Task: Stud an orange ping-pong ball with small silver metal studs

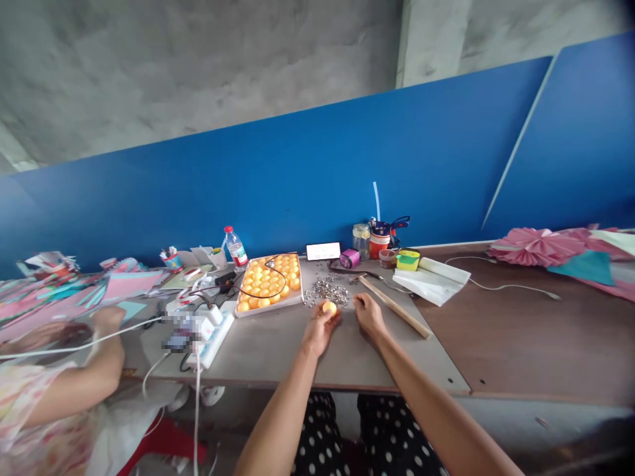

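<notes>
My left hand (320,332) holds an orange ball (329,309), which looks like a ping-pong ball, at its fingertips above the grey tabletop. To its right, apart from the ball, my right hand (369,316) has its fingers curled closed; whatever they may pinch is too small to make out. Just beyond both hands lies a loose pile of small shiny metal pieces (327,289). A shallow box (270,306) filled with rows of similar orange balls sits to the left, a black cable lying across it. A wooden stick (397,308) lies slantwise beside my right hand.
A white power strip (212,344) with cables lies left, near a co-worker's arm (82,383). Along the blue partition (317,178) stand a bottle (236,249), a lit display (323,251), a jar (361,242) and a yellow-green box (407,260). Pink paper fans (538,248) lie far right.
</notes>
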`<state>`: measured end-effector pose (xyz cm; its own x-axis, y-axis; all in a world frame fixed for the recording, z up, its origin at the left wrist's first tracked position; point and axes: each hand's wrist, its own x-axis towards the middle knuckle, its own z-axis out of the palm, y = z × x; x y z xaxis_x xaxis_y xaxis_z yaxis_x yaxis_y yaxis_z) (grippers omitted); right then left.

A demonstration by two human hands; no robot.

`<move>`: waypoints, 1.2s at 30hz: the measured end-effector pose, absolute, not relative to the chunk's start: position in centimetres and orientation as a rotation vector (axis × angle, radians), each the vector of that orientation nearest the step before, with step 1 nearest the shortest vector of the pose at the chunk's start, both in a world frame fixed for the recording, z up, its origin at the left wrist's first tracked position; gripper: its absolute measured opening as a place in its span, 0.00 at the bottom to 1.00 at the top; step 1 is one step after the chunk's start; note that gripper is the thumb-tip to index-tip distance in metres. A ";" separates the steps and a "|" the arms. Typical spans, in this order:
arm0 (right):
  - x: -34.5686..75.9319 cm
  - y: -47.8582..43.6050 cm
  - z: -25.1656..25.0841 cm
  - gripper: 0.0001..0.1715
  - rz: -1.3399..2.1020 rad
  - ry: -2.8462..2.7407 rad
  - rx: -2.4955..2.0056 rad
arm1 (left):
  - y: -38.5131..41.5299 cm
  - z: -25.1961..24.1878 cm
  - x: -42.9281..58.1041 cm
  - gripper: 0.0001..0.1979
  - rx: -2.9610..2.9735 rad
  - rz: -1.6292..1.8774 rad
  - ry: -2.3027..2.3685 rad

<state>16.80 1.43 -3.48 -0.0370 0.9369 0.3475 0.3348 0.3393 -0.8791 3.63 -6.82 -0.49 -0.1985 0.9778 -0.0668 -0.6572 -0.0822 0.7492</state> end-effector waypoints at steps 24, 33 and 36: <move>13.2 -2.5 -2.0 0.14 1.616 -0.932 -0.699 | -7.8 -1.1 2.3 0.10 0.370 1.627 0.711; 13.5 -2.8 -1.8 0.12 1.689 -0.931 -0.635 | -7.8 -0.8 2.2 0.12 0.389 1.610 0.729; 13.5 -2.9 -1.7 0.14 1.683 -0.896 -0.638 | -7.9 -0.7 2.2 0.15 0.410 1.601 0.701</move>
<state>13.50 -2.89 -1.67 -0.2817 0.9592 0.0244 -0.5559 -0.1424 -0.8190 2.21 -7.94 -0.70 -0.1589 0.9785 -0.1314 -0.7603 -0.0364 0.6485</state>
